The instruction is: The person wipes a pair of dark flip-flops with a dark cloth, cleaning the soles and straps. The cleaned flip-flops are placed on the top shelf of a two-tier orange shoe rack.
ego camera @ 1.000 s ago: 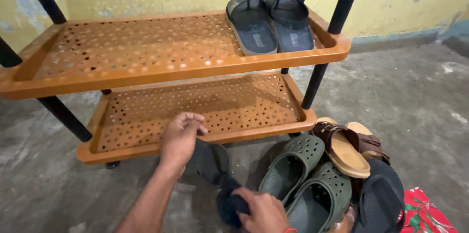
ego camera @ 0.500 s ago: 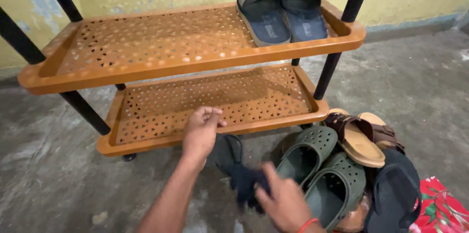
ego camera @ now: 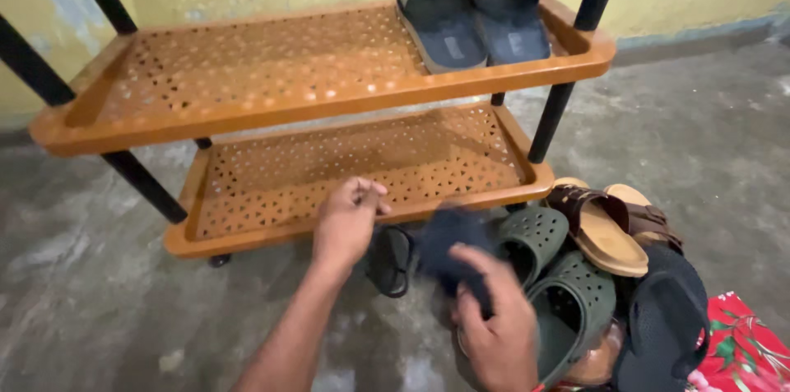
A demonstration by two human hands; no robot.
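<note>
My right hand grips a dark blue slipper and holds it up just in front of the lower shelf of an orange perforated shoe rack. My left hand hovers beside it with fingers loosely curled and nothing in it, close to the lower shelf's front edge. A second dark slipper lies on the floor right below my left hand. The moving slipper is blurred.
The upper shelf carries a pair of dark blue slippers at its right end. On the floor to the right lie a pair of green clogs, brown sandals, a black shoe and a red floral cloth. Black rack posts stand at the corners.
My right hand has raised the dark slipper off the floor toward the lower shelf. My left hand has lifted slightly and stays near the shelf edge.
</note>
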